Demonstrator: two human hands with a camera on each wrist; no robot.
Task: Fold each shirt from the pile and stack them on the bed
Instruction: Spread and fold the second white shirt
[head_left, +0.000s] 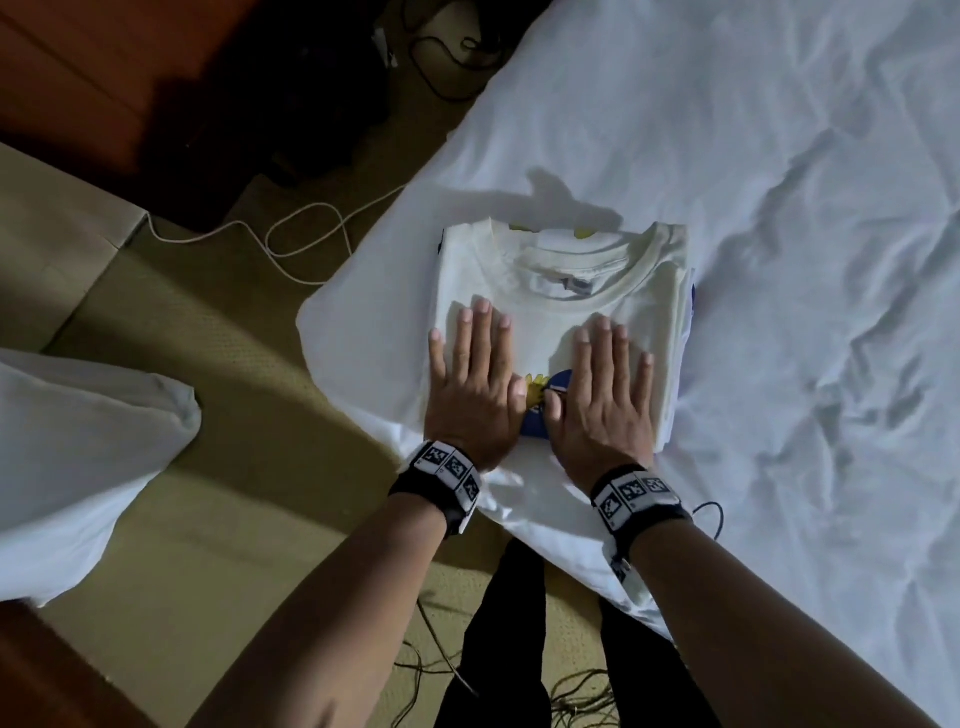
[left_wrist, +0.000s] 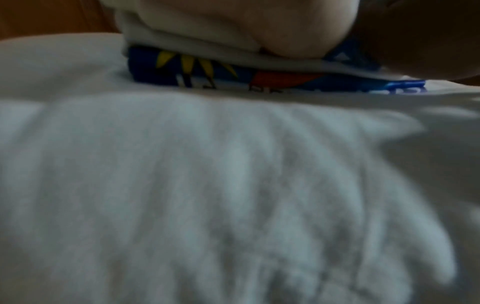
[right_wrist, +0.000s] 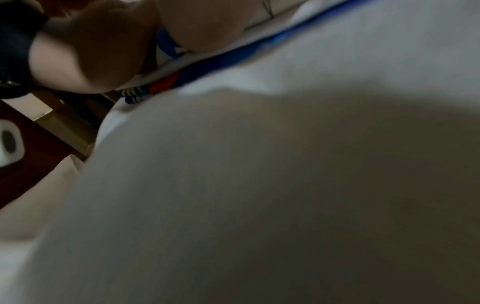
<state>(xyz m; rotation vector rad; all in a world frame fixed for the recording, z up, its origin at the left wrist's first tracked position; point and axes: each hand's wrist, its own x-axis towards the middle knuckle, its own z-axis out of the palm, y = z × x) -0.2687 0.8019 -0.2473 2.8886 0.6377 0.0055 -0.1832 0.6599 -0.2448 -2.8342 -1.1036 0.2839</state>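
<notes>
The bed (head_left: 779, 208) takes up most of the view, covered in a rumpled white sheet, with the shirt (head_left: 561, 291) laid near its corner, right under both palms. The shirt's already folded into a neat rectangle, collar on the far side from the wrists, and it looks like it's sitting on at least one more folded layer, since extra edges are seen poking out beside it. Probably it's being pressed flat so the stack stays tidy. The left hand (head_left: 470, 387) and right hand (head_left: 597, 400) are laid flat side by side, fingers straight, nothing gripped. A blue, yellow and red print (left_wrist: 233, 72) is squeezed out between the thumbs. The neck tag (head_left: 576, 285) can't be read, too small.
</notes>
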